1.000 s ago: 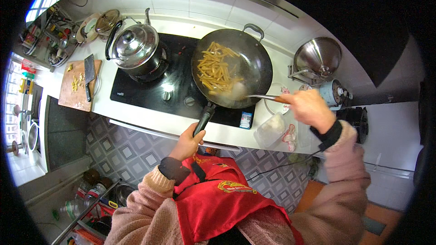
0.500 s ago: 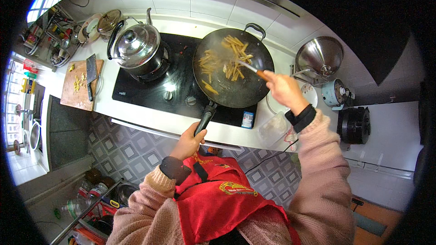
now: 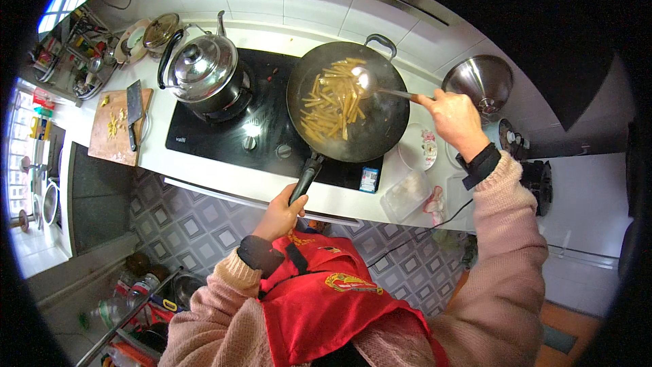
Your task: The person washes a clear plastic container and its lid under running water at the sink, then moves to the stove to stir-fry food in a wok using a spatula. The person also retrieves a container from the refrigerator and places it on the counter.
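A dark wok [image 3: 377, 126] stands on the right side of the black glass hob [image 3: 268, 75]. My left hand [image 3: 280, 212] is wrapped round its black handle [image 3: 309, 178]. In the wok lies a heap of brownish-yellow strips of food [image 3: 331, 105], with haze over them. My right hand [image 3: 456, 119] grips the handle of a metal ladle [image 3: 367, 80] out past the wok's right rim. The ladle's rounded head rests in the wok at the right edge of the strips.
A steel kettle [image 3: 202, 71] sits on the left burner. Further left, a cleaver [image 3: 134, 105] lies on a wooden cutting board [image 3: 102, 143] beside pale yellow pieces. Right of the wok are a plate [image 3: 415, 153], a clear plastic container [image 3: 407, 197] and a steel bowl [image 3: 479, 81].
My right hand has moved right and slightly up with the ladle, whose head now shows. The strips, earlier scattered, are gathered into one heap. My left hand stays on the wok's handle.
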The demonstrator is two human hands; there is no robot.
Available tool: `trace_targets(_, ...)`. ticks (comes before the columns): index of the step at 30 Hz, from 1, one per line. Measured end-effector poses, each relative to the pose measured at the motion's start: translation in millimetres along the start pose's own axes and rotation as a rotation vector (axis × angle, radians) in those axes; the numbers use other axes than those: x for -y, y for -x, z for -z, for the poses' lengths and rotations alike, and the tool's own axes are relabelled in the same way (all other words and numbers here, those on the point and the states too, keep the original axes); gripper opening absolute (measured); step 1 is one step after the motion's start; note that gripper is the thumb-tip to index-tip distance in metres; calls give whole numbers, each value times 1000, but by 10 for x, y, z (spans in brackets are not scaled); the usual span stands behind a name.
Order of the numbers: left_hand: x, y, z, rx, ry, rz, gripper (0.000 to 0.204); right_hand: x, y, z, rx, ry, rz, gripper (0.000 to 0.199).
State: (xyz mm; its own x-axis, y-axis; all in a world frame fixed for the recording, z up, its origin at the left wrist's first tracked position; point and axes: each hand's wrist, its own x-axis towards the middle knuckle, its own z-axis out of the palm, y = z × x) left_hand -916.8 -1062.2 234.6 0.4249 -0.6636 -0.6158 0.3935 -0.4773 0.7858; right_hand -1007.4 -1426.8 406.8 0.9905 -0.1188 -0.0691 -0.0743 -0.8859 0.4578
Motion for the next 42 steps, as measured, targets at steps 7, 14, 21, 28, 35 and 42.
trace_targets(7, -26, 3, 8, 15, 10, 14, 35, -129, 335, 412, 88, -20, 60, 26)
trace_targets(14, -8, -3, 8, 30, 19, 7, 36, 498, 428, 223, 302, -529, -22, 29)
trace_targets(21, 11, -16, 14, 33, 19, 21, 38, 890, 495, -464, 147, -1261, -500, 28)
trace_targets(28, 6, -10, -19, 15, 16, 32, 39, 1101, 329, -820, 271, -2464, -837, 32)
trace_targets(35, 21, -20, 0, 29, -8, -14, 32, 1588, 1101, -694, 275, -2223, -935, 35)
trace_targets(42, 47, -52, -8, 33, -26, -33, 33, 1675, 1265, -655, 306, -2389, -1016, 34)
